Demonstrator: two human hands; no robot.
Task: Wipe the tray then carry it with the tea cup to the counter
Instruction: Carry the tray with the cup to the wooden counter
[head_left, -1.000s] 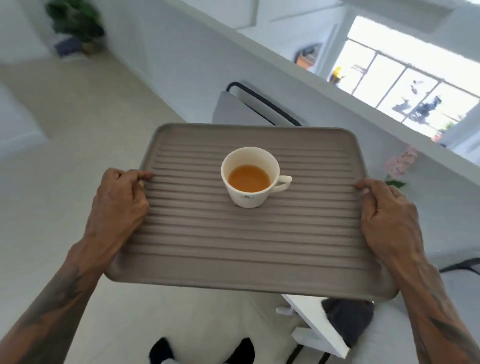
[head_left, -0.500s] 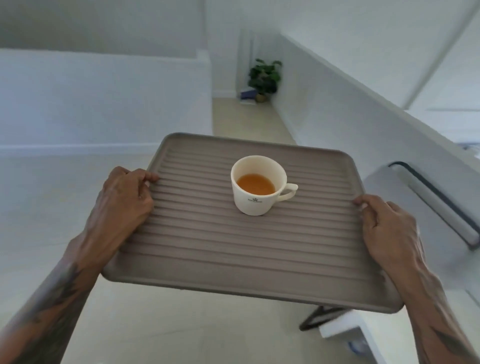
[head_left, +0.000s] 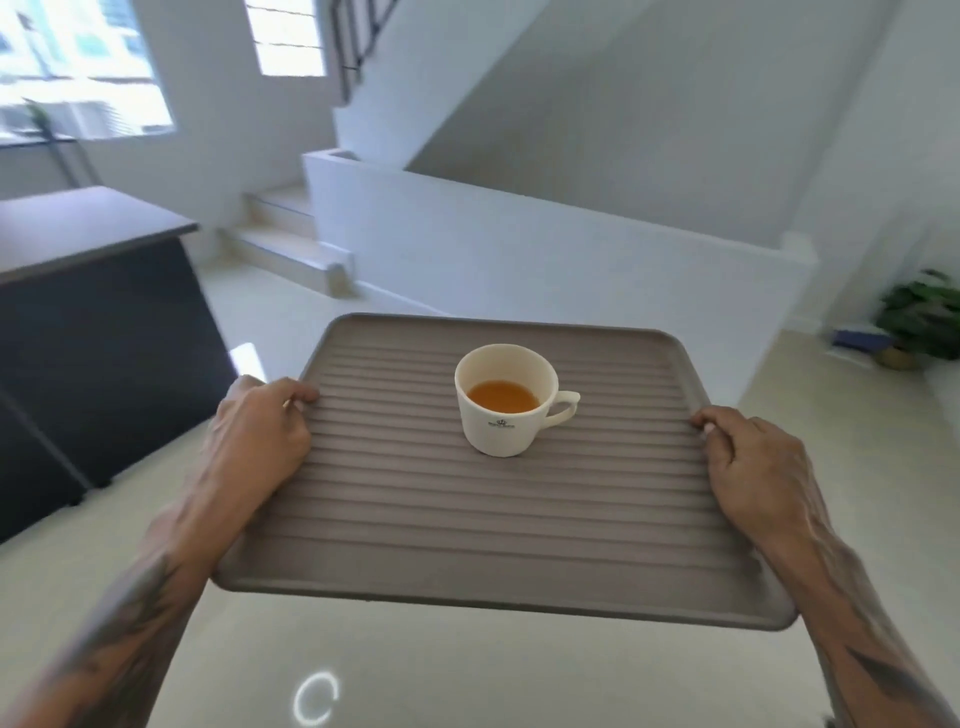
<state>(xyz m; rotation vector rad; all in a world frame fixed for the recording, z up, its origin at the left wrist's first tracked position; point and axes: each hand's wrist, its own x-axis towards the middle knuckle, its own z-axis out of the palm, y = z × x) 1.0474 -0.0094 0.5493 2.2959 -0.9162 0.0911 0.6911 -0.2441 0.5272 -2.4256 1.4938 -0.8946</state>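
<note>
A grey-brown ribbed tray (head_left: 467, 525) is held level in the air in front of me. My left hand (head_left: 260, 431) grips its left edge, thumb on top. My right hand (head_left: 753, 462) grips its right edge the same way. A white tea cup (head_left: 506, 415) stands upright on the tray's far middle, handle pointing right, partly filled with amber tea. At the left stands a dark counter (head_left: 88, 228) with a grey top, a short way off from the tray.
A glossy pale floor (head_left: 467, 675) lies below. White stairs (head_left: 291, 244) and a low white wall (head_left: 519, 244) are ahead. A potted plant (head_left: 919, 317) sits on the floor at the far right. Bright windows (head_left: 78, 67) are at the upper left.
The view has swung left: the chair and long white ledge are gone, the stairs and dark counter have come in, and the plant has shifted to the far right. Both hands keep their grip.
</note>
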